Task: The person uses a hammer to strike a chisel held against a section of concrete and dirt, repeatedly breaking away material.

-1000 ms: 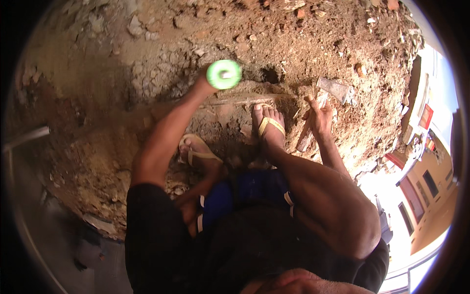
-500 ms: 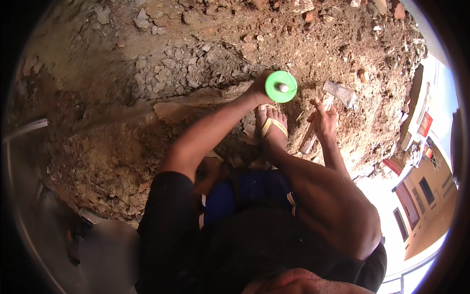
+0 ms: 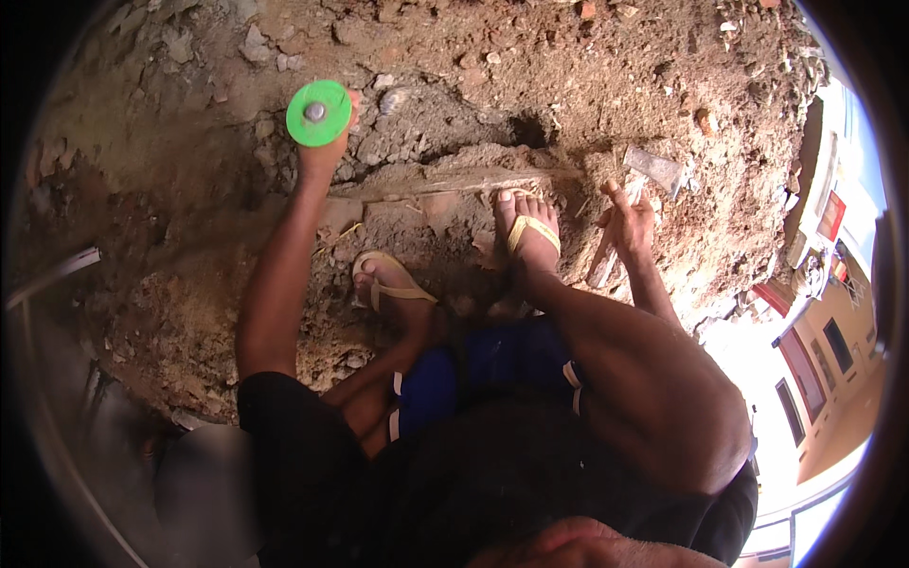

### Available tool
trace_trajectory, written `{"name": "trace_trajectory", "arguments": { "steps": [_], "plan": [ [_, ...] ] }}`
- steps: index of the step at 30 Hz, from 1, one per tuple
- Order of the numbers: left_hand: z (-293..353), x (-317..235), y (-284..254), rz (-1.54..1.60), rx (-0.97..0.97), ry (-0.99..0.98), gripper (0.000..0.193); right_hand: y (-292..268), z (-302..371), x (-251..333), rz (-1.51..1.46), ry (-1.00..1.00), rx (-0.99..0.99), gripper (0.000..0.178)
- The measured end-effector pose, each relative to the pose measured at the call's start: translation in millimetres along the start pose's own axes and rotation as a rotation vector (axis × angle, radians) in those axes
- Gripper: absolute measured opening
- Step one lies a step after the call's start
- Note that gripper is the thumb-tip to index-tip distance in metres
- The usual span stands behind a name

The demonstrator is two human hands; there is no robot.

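Note:
My left hand (image 3: 333, 151) is closed around the grip of a chisel, largely hidden below its round green hand guard (image 3: 305, 102); the grey metal striking end (image 3: 315, 113) shows at the guard's centre. It is held over broken soil at the far left. Lower right of it, my right hand (image 3: 629, 229) has fingers apart and stretched forward. Beneath that hand lies a tool with a flat grey metal head (image 3: 657, 170) and a wooden handle (image 3: 603, 261). Whether the fingers touch the handle I cannot tell.
My sandalled feet (image 3: 535, 244) (image 3: 390, 292) stand on the rough earth. A ridge (image 3: 445, 185) crosses the soil ahead of them, with a dark hole (image 3: 530, 133) behind it. Stones lie at the back, and a building (image 3: 833, 379) stands at the right.
My left hand has carried the chisel leftward and a bit farther away, uncovering the ridge, the hole and my left foot. My right hand and the tool under it have hardly moved.

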State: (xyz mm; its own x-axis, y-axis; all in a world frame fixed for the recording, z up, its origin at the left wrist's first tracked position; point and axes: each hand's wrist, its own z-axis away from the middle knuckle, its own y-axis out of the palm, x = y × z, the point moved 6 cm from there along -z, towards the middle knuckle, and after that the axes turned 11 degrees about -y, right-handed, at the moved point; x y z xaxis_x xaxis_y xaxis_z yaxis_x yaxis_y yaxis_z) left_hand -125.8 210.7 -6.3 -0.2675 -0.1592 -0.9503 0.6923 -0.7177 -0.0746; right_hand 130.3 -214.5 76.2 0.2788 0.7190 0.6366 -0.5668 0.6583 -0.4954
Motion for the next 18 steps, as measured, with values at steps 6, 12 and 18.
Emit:
{"name": "trace_trajectory", "arguments": {
  "steps": [6,12,18],
  "plan": [
    [-7,-42,91,0.231,0.026,0.098,0.002,10,-9,8,-0.067,-0.046,0.012,0.048],
    [-14,47,197,0.425,0.131,-0.079,0.015,15,-3,19,-0.112,-0.124,-0.011,0.045],
    [-11,37,203,0.104,0.422,0.002,0.020,16,7,6,-0.036,-0.004,0.046,0.042]
  ]
}}
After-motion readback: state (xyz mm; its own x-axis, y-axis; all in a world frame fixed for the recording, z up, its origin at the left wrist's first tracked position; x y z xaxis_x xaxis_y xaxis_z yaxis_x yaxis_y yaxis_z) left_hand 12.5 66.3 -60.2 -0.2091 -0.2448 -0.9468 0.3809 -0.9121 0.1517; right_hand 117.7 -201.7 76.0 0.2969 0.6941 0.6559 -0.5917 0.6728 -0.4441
